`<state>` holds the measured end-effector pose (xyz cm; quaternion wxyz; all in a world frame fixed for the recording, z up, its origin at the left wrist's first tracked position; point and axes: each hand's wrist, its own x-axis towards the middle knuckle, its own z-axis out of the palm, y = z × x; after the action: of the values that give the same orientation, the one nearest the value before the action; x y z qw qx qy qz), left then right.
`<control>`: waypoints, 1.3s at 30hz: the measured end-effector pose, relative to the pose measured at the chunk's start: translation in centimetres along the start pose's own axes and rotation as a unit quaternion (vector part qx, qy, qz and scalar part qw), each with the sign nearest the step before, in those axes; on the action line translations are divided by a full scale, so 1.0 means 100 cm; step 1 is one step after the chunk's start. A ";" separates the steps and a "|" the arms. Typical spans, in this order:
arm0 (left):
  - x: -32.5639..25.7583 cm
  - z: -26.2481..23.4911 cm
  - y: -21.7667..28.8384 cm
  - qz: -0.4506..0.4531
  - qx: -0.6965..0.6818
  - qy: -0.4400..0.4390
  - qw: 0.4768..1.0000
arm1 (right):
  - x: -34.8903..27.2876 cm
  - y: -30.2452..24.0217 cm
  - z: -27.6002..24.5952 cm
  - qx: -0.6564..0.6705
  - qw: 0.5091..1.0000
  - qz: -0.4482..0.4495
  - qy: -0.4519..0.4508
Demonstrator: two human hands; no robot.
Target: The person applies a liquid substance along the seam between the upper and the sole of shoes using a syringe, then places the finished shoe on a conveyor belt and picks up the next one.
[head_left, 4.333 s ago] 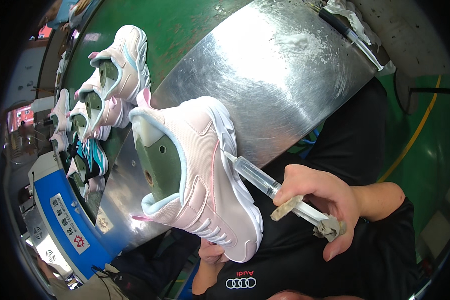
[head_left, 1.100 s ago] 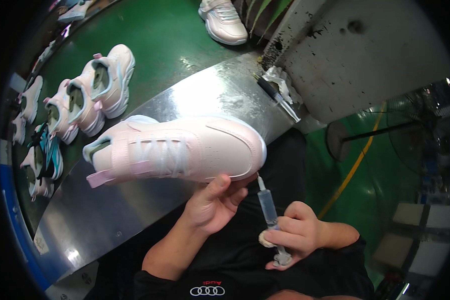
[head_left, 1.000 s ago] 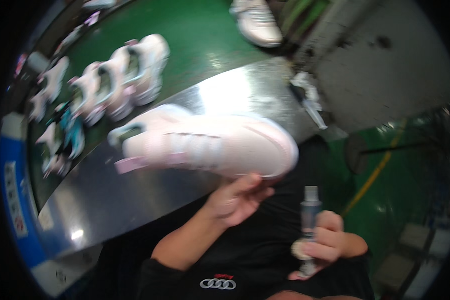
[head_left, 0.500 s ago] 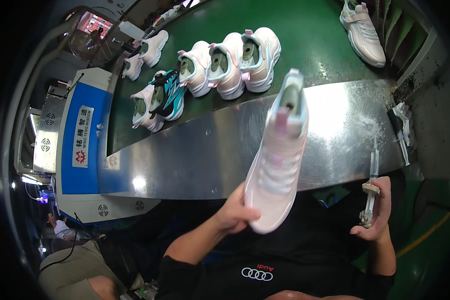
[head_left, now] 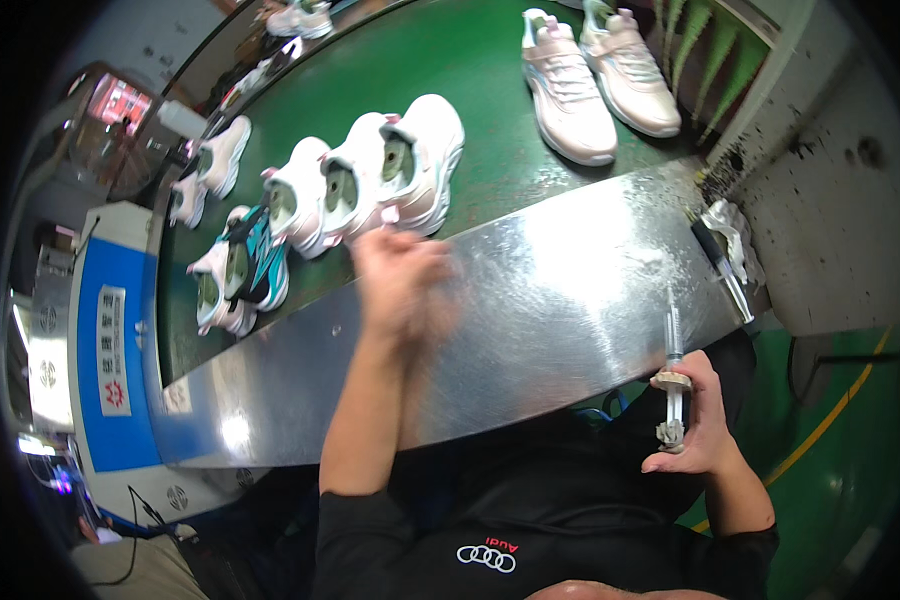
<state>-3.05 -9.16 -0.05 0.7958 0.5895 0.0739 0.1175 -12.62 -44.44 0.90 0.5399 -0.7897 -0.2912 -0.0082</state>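
My left hand hovers over the metal ledge, close to the heels of a row of pale pink sneakers. Motion smears its fingers, and no shoe shows in it. A clear syringe with a pale, crusted collar and plunger end is gripped in my right hand, its thin tip pointing away over the ledge. Two pale pink sneakers stand side by side at the far right: a laced one and one with a strap.
The sneakers stand on a green work surface behind the metal ledge. A black-and-teal sneaker is among those at left. Past the right end lie a black-handled tool and crumpled white material. A blue-and-white machine flanks the left.
My left hand has let go of the laced pink sneaker, which now stands beside the strapped one, and has moved to the row. The view has shifted; my right hand keeps the syringe.
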 end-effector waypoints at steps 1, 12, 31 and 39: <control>0.005 -0.030 0.001 0.058 0.081 0.044 0.994 | 0.002 0.000 0.003 0.008 1.000 -0.004 0.002; 0.106 -0.006 -0.013 0.135 0.228 0.013 0.964 | 0.003 -0.004 0.016 0.037 0.999 -0.021 0.011; -0.136 -0.031 0.048 -0.001 0.086 -0.034 0.996 | 0.030 -0.006 -0.018 -0.061 0.996 0.053 -0.047; 0.027 -0.079 0.026 -0.106 0.312 -0.156 0.931 | 0.038 -0.020 -0.009 -0.107 0.991 0.032 -0.073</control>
<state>-2.74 -0.40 0.15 0.5814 0.8075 0.0441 -0.0896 -10.19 -42.98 4.22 0.4293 -0.8503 -0.3023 0.0355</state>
